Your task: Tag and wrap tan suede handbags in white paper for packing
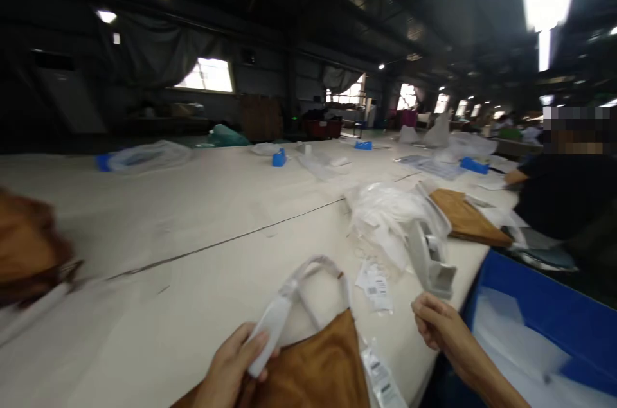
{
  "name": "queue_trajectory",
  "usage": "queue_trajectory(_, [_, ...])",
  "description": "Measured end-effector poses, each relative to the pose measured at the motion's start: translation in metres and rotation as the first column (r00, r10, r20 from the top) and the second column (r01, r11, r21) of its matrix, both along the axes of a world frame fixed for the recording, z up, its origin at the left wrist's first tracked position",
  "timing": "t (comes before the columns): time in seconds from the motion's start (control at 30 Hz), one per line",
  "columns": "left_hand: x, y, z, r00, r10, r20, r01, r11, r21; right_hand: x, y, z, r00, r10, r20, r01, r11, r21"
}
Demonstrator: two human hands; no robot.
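A brown bag (321,366) lies at the table's near edge, its strap wrapped in white material and looping upward. My left hand (236,360) grips the white-wrapped strap (274,324) at the bag's upper left. Beside the bag's right edge lies a white printed label (380,376). My right hand (436,324) is closed near the table's right edge, just below a grey tape dispenser (429,260); whatever its fingers hold, if anything, is too small to make out. More printed tags (375,286) rest on the table between the bag and the dispenser.
White plastic bags (395,212) are heaped behind the dispenser, with a brown folded item (467,218) beyond. A blue bin (544,311) stands at the right below the table (193,292). Brown material (29,247) sits at far left. A person (569,189) works at right.
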State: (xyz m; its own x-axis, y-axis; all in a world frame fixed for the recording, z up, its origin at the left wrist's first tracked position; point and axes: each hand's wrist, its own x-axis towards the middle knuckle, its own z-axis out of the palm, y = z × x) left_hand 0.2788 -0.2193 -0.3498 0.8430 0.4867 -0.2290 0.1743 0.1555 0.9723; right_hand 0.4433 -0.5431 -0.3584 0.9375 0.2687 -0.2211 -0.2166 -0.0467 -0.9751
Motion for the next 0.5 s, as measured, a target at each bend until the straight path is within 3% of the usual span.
queue_trajectory(0.07, [-0.005,0.001,0.002,0.999,-0.024,0.040,0.025,0.999,-0.022,-0.016,0.038,0.020,0.980,0.199,-0.012,-0.198,0.976,0.092])
queue_trajectory(0.17, [-0.003,-0.002,0.002,0.997,-0.041,0.065,0.042,0.999,-0.025,-0.044,0.096,0.046,0.901,0.434,0.032,-0.428,0.871,0.240])
queue_trajectory(0.23, [-0.001,-0.004,0.000,0.996,-0.047,0.080,0.049,0.998,-0.025,-0.061,0.127,0.054,0.837,0.542,0.078,-0.536,0.781,0.321])
queue_trajectory(0.3, [-0.001,-0.005,-0.002,0.992,-0.049,0.113,0.055,0.998,-0.044,-0.071,0.152,0.053,0.792,0.603,0.094,-0.594,0.725,0.347])
queue_trajectory(0.37, [-0.002,-0.006,-0.003,0.987,-0.054,0.152,0.065,0.995,-0.070,-0.075,0.169,0.043,0.786,0.613,0.083,-0.605,0.733,0.311])
queue_trajectory(0.5, [-0.004,-0.008,-0.004,0.980,-0.063,0.186,0.079,0.994,-0.080,-0.075,0.185,0.018,0.832,0.553,0.051,-0.552,0.814,0.181])
